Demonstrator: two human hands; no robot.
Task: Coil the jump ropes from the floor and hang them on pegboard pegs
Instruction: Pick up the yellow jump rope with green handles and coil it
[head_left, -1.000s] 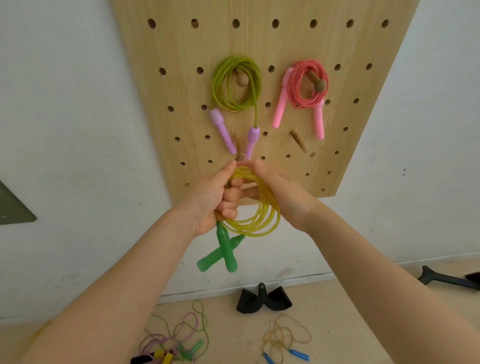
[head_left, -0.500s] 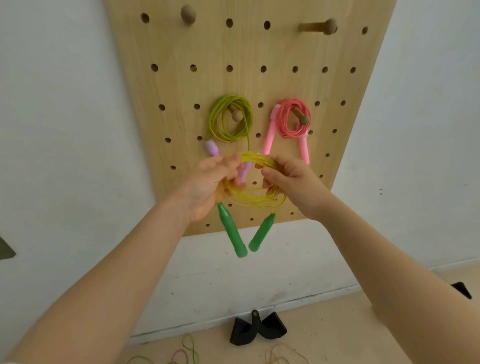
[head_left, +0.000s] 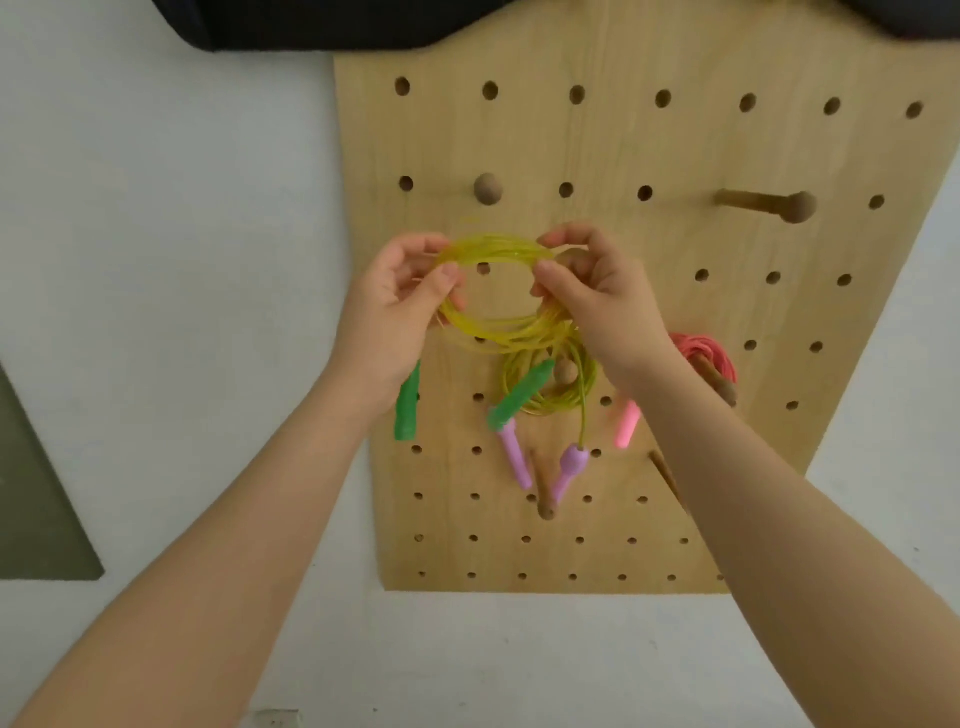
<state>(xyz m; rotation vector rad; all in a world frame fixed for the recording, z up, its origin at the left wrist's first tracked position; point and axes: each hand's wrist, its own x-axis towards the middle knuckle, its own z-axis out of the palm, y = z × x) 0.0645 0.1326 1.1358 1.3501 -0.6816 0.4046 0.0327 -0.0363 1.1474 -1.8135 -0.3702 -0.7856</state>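
Pegboard of pale wood hangs on white wall.

Yellow rope coil pinched between both hands, below bare peg on pegboard.

Yellow coil lifted toward upper peg

Both hands have raised the yellow jump rope coil above the hung ropes, spreading it open just below the round peg; its green handles now hang apart.

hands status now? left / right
Left hand: closed, gripping the left side of the yellow rope coil.
Right hand: closed, pinching the right side of the same coil.
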